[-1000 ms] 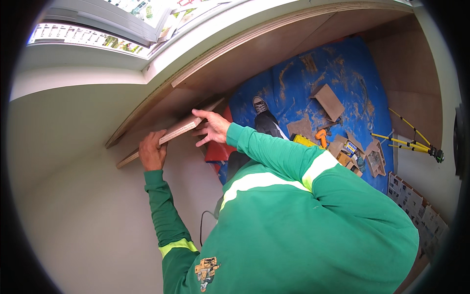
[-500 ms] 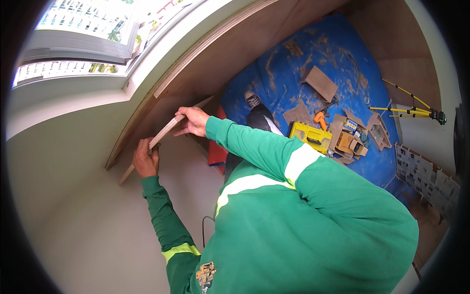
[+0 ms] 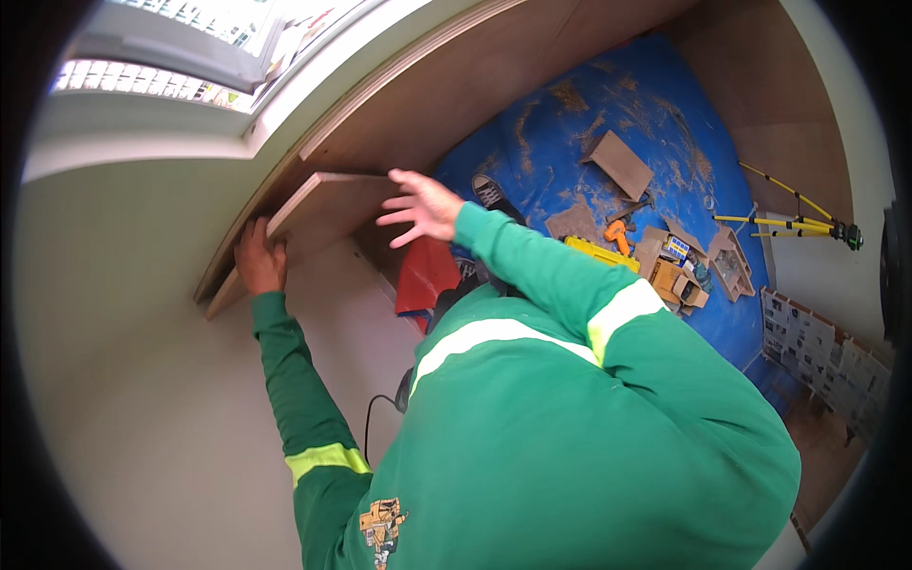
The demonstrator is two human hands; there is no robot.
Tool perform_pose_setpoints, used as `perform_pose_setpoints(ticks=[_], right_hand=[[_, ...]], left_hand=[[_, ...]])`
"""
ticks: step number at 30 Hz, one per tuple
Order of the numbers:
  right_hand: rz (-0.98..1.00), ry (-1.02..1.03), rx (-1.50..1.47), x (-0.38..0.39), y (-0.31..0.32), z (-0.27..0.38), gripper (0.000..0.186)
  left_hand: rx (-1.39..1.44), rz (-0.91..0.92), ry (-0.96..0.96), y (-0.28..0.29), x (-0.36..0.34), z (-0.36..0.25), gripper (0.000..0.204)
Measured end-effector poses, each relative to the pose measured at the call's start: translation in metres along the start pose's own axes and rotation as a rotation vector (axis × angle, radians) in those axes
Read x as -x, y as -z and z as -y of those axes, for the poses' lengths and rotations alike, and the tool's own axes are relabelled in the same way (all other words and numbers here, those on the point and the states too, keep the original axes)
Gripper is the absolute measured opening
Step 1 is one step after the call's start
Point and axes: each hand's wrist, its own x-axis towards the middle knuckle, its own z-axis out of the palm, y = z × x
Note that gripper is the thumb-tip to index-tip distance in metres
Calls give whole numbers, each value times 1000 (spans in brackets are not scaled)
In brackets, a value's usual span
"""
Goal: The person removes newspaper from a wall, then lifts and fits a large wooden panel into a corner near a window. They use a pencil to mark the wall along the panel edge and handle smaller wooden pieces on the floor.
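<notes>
A plywood board (image 3: 334, 204) stands tilted beside the wall, its pale cut edge facing me. My left hand (image 3: 260, 258) is closed over that edge near the board's lower left part, with some fingertips hidden behind it. At the board's upper right corner, my right hand (image 3: 425, 207) is open with its fingers spread. Its index finger is close to the corner; whether it touches cannot be made out. Just behind the board runs a long wooden panel (image 3: 418, 95) below the window ledge.
A blue sheet (image 3: 532, 142) strewn with sawdust covers the floor at the right. On it lie an orange power tool (image 3: 617, 234), a yellow case (image 3: 600, 252), and a brown box (image 3: 622, 166). Yellow tripod legs (image 3: 793, 226) lean farther right. A red item (image 3: 424, 274) lies below my right hand.
My right hand has let go of the board and spread its fingers, moving right. The board has turned to show more of its face and shifted left toward the panel, with my left hand on it.
</notes>
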Motion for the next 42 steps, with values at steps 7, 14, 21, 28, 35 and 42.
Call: perform_pose_setpoints(ticks=[7,14,21,28,35,42], right_hand=[[-458,199,122,165,172,11,124],[-803,270,124,315,254,-66,119],[-744,183,158,334,279,-145,104],[-939,101,303,351,268,-170,97],[-1113,32,319,392,257,-181,89],[-1149,-14,311,427,282,-188,69]], left_hand=[[-22,7,-2,-8,-5,9,58],[-14,21,-52,2,-11,7,64],[-5,-248,-25,-22,7,34,87],[-127,-388,-57,-15,34,56,69],[-365,-308,196,7,36,50,65],[-212,-384,174,7,35,34,66]])
